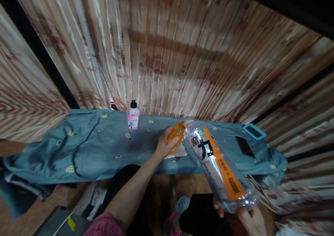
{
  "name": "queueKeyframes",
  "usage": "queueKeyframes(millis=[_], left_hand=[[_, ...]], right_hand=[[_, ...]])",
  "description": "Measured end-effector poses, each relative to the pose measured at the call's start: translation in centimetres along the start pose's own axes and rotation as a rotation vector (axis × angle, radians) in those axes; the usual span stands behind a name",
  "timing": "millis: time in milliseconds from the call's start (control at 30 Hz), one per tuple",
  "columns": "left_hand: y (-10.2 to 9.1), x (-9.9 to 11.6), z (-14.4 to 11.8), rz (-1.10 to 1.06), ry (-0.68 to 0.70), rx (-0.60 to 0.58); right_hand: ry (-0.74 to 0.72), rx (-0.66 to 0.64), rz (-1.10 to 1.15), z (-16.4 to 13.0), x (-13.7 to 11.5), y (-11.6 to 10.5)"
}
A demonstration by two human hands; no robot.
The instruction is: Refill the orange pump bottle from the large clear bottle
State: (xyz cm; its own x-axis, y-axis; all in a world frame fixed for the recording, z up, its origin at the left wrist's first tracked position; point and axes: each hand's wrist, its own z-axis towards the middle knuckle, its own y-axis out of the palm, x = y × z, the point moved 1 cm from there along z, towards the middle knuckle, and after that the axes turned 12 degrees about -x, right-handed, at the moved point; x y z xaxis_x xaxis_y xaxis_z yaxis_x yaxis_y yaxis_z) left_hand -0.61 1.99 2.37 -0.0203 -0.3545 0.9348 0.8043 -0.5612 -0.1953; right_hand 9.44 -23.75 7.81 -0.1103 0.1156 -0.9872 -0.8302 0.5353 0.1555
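Observation:
My left hand (165,142) is wrapped round a small bottle of orange liquid (176,135), which leans a little over the cloth. The large clear plastic bottle (208,152), with an orange and black label, is tilted so that its mouth meets the top of the small bottle. Its base is gripped by my right hand (247,217), low on the right. The large bottle looks empty or nearly so. Under the small bottle lies a white napkin (180,152), partly hidden by my left hand.
A clear bottle with black cap and pink label (133,118) stands at the back left of the blue-green cloth (104,149). On the right lie a dark phone (245,146) and a blue-framed device (254,131). Pleated curtains (156,55) close off the back.

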Motion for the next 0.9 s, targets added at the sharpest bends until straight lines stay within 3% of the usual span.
queueKeyframes(millis=[500, 900], left_hand=[[0.58, -0.78, 0.44, 0.073, -0.005, 0.033], [0.51, -0.59, 0.35, 0.085, -0.006, 0.027]], right_hand=[[-0.010, -0.038, -0.008, 0.11, 0.38, -0.67], [0.013, -0.005, -0.009, 0.08, -0.41, 0.22]])
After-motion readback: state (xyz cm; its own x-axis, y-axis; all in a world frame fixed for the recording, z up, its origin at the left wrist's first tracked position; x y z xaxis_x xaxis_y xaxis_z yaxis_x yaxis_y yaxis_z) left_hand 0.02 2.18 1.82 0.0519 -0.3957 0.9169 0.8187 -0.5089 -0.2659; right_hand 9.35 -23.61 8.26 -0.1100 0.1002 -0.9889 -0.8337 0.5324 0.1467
